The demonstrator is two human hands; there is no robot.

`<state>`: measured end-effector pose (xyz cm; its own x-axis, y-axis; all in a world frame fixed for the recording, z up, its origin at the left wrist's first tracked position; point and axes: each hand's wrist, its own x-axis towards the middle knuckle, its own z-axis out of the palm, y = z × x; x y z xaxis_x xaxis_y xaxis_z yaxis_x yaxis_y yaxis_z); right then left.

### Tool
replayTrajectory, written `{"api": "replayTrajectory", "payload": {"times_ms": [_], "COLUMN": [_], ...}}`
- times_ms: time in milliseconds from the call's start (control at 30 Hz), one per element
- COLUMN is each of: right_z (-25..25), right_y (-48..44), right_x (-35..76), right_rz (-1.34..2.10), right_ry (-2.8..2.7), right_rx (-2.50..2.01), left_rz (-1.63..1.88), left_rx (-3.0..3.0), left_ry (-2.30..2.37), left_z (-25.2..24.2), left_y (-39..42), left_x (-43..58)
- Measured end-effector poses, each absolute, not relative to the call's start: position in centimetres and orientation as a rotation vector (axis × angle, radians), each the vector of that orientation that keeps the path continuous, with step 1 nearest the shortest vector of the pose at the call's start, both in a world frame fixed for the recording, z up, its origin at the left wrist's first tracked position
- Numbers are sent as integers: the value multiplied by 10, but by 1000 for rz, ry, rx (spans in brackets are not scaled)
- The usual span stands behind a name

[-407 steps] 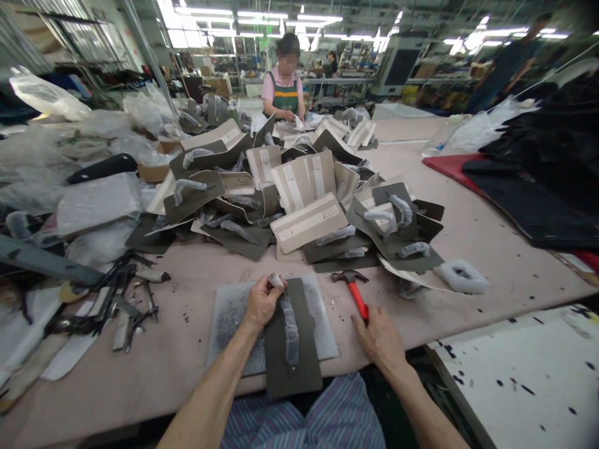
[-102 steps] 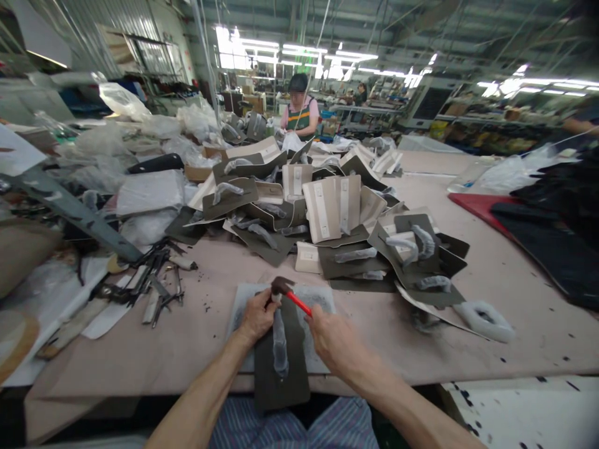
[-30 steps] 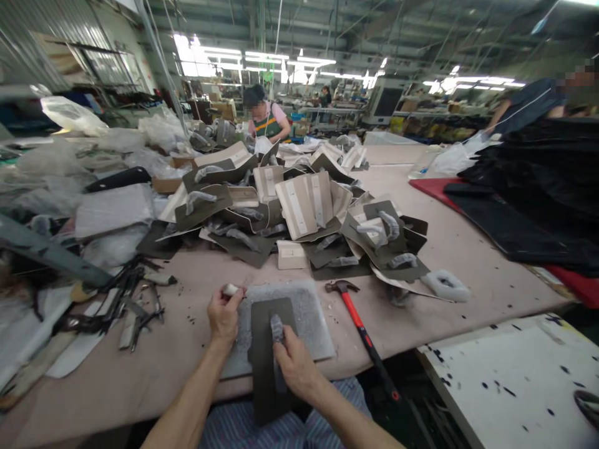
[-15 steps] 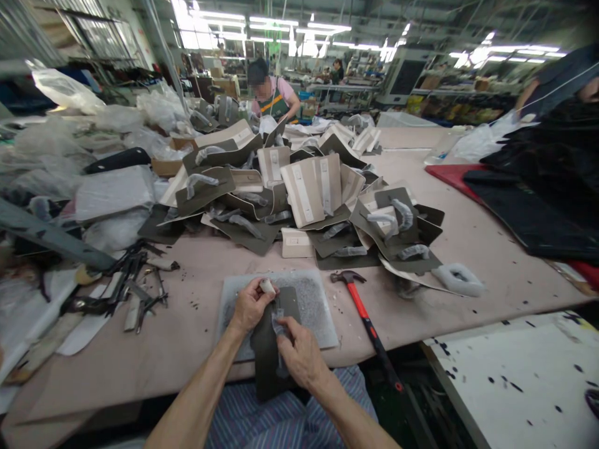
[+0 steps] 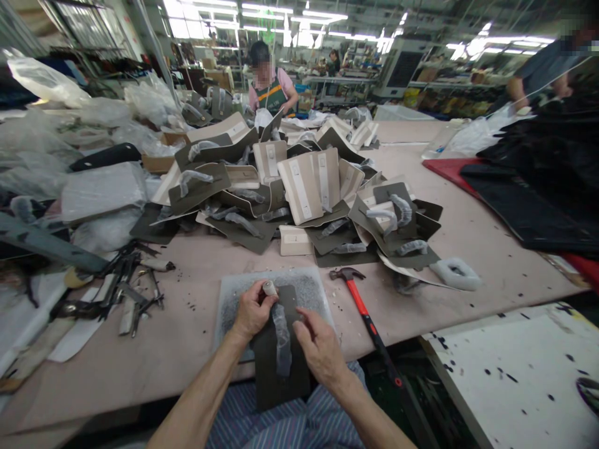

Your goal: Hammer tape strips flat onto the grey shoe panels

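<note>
My left hand (image 5: 254, 310) is closed around a short tool with a white-wrapped round end (image 5: 269, 288), held upright over the upper part of a dark olive panel (image 5: 294, 383). The tool's lower end is hidden by my fingers. Along the panel runs a carry handle (image 5: 282, 343) wrapped in clear plastic. Just right of the panel hovers my right hand (image 5: 321, 349), thumb and index finger apart with nothing between them. Beneath the panel's upper part lies a pale, speckled board (image 5: 312, 293); the panel's lower end extends over my lap.
A claw hammer (image 5: 360, 302) with a red-and-black handle lies to the right, its grip past the table edge. Similar panels (image 5: 299, 187) are heaped ahead. Hand tools (image 5: 126, 287) are piled on the left. A white side surface (image 5: 515, 368) carries dark scraps. Other people work farther off.
My right hand has let go of the wrapped handle and moved right, off the panel. The handle now shows along its length. My left hand keeps the tool in nearly the same place.
</note>
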<state>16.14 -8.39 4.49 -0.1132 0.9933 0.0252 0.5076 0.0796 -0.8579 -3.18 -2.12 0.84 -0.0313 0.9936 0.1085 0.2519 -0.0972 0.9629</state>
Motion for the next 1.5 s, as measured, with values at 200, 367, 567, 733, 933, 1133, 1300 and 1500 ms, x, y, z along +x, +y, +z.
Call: {"api": "replayTrajectory", "payload": {"times_ms": [200,367,567,733,933,1133,1300,1500], "right_z": [23,25,67,89,149,157,113,74], "right_y": [-65,-56,-51,-67,-62,-68,-77,-72], "right_x": [277,301,253,211,201,195,207,254], "right_rz": [252,992,1325,769,395,122,398,621], "right_ry": [-1663,-1279,-1165,-1718,-2112,-1759,-2353,-2198], "right_rx": [-2130,-2093,-1847,-1603,-1466,-1332,-1721,-2041], "left_rz": [1119,1129,1110,1117,1096,1074,1067,1083], "left_rx": [1717,1660,1653,1629,1698,1715,1748,1727], "left_ry": [1381,1353,1356,1355,1352,1361,1331,1337], "left_z": [9,12,18,17,9,8,9,10], "left_y": [-29,-27,-29,-30,-29,-28,-28,-28], "left_x": [-29,-29,-28,-28,-30,-31,-31,-32]}}
